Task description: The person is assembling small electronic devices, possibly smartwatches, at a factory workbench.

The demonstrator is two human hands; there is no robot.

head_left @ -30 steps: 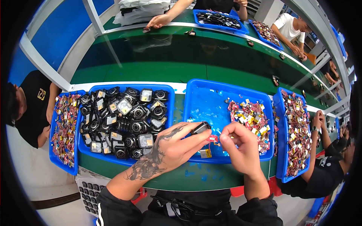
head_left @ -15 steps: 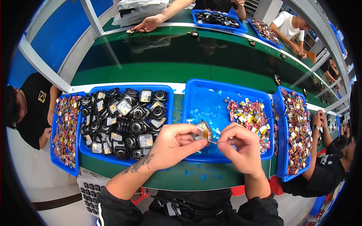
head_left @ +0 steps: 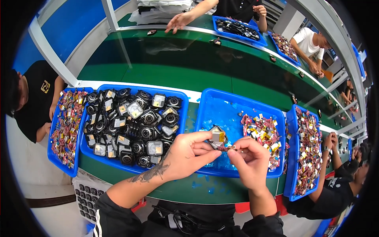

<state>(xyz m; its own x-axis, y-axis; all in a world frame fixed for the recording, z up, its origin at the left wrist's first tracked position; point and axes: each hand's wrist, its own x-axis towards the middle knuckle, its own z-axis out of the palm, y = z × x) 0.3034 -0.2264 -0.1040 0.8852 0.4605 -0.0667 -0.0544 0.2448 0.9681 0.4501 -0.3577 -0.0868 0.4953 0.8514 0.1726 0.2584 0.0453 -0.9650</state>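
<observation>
At centre frame, the left hand (head_left: 189,155) pinches a small black case (head_left: 217,137) over the middle blue tray (head_left: 221,106). The right hand (head_left: 249,160) pinches its wires (head_left: 229,148) just beside it, fingers pressed together.

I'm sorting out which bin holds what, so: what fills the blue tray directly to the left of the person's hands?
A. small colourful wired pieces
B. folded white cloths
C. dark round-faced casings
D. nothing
C: the blue tray left of the left hand is packed with dark casings showing round faces and square pale backs.
</observation>
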